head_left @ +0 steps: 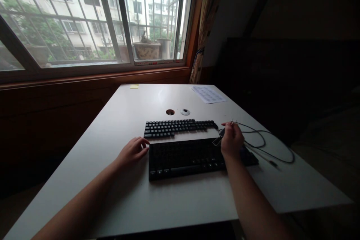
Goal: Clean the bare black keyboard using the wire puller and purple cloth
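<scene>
A black keyboard (pixel 185 157) lies on the white table, most of its key area bare of caps, with a few caps left along the bottom edge. Behind it, loose black keycaps (pixel 171 126) are laid out in keyboard-like rows. My left hand (pixel 134 150) rests at the keyboard's upper left corner, fingers loosely stretched and holding nothing. Over the right part of the keyboard, my right hand (pixel 232 140) is closed around what looks like a wire keycap puller (pixel 216 141). A thin wire loop sticks out on its left. The hand hides the keys beneath it.
A black cable (pixel 263 142) loops across the table's right side, its plug (pixel 272 163) near the edge. Printed paper (pixel 208 94) and a yellow sticky note (pixel 134 86) lie toward the back. A round cable hole (pixel 170 112) and its cover (pixel 185 112) sit behind the keycaps.
</scene>
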{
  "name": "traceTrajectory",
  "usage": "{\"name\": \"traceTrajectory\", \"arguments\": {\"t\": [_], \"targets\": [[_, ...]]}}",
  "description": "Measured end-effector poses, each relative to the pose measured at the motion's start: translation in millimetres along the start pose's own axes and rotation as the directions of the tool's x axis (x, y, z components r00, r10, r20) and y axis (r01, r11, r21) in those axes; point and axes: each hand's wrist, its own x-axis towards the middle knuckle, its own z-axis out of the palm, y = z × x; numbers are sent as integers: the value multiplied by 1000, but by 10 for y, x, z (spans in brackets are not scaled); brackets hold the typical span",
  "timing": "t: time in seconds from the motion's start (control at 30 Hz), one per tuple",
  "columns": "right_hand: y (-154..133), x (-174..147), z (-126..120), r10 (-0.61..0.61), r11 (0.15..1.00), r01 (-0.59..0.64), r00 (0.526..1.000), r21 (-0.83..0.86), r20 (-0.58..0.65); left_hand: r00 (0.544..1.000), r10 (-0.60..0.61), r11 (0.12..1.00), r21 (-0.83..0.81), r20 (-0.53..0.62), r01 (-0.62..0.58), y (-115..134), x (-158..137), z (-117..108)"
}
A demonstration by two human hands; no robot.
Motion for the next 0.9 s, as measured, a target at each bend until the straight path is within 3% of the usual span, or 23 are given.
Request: {"name": "traceTrajectory", "arguments": {"t": [0.3, 0.9], "targets": [[22, 86, -24, 127, 986, -99, 965, 132, -229, 1000, -2, 1000, 15, 10, 1, -64, 15, 32], [-64, 44, -39, 79, 994, -64, 979, 85, -186, 1000, 5, 999, -45, -3, -5, 14, 31, 100]]}}
